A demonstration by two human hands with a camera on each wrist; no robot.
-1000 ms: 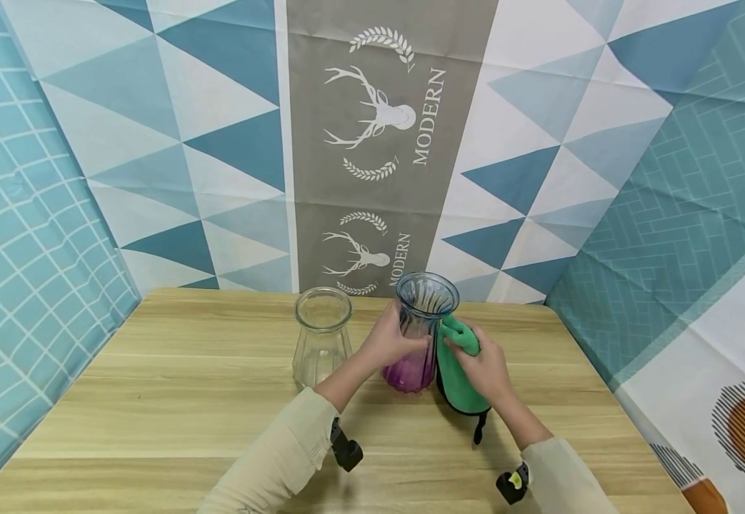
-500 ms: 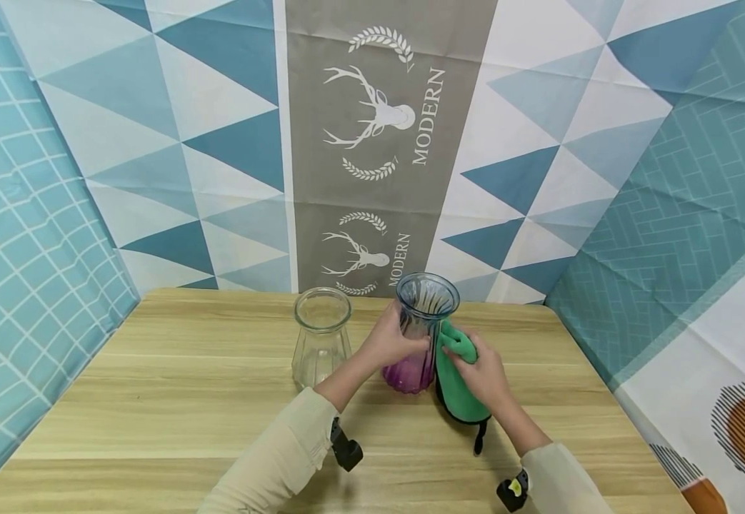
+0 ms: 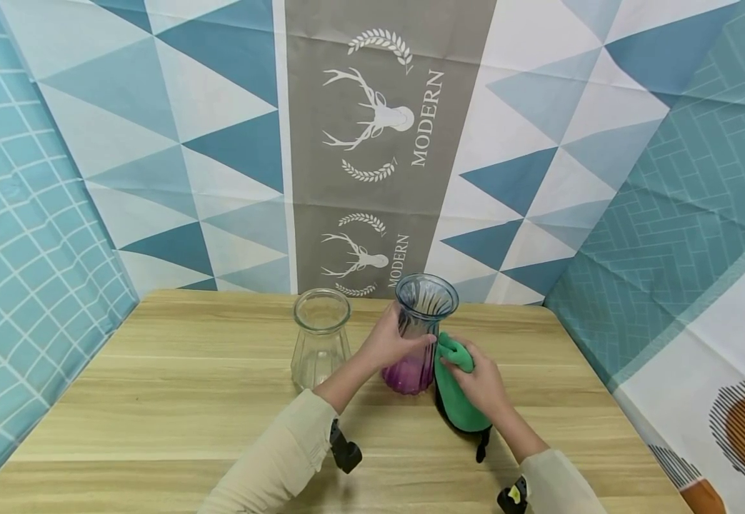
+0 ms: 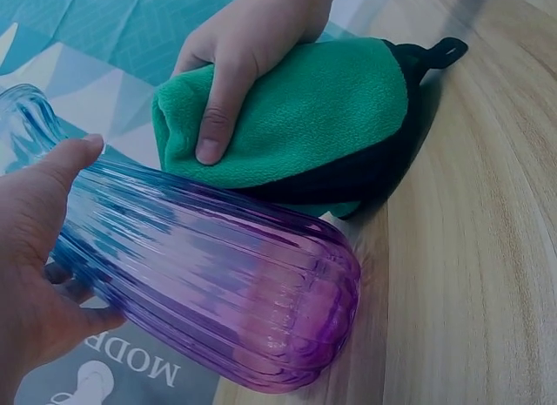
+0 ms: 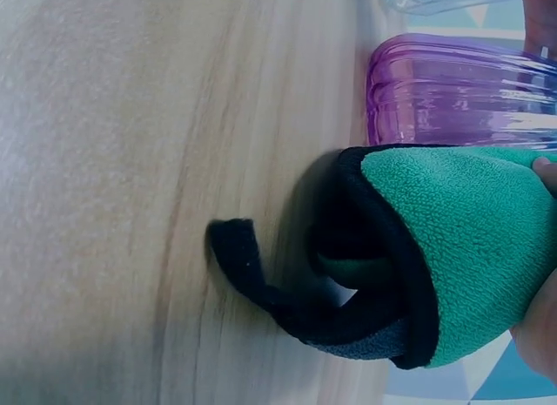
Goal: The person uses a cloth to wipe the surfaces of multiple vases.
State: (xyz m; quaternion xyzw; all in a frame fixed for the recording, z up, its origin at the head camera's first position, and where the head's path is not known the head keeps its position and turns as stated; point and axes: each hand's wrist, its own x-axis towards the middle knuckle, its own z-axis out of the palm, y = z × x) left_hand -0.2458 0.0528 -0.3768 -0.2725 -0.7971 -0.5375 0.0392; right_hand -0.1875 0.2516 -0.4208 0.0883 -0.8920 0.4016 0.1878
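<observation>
A ribbed glass vase [image 3: 409,373], blue at the flared rim and purple at the base, stands upright on the table. My left hand [image 3: 390,344] grips it below the neck, thumb on the near side. On its right, my right hand [image 3: 483,378] holds a folded green cloth [image 3: 461,401] with black edging and a black hanging loop. In the left wrist view the thumb presses on the fluffy cloth [image 4: 322,109], which lies along the side of the purple vase [image 4: 252,292]. The right wrist view catches only bits of the right hand's fingers.
A clear glass vase [image 3: 321,350] stands upright left of the purple one, close to my left forearm. The wooden table [image 3: 173,400] ends at a patterned backdrop [image 3: 372,143] behind. Each wrist carries a small black camera.
My right hand has slid slightly down and toward me with the green cloth, along the vase's right side. The left hand and both vases stay almost in place.
</observation>
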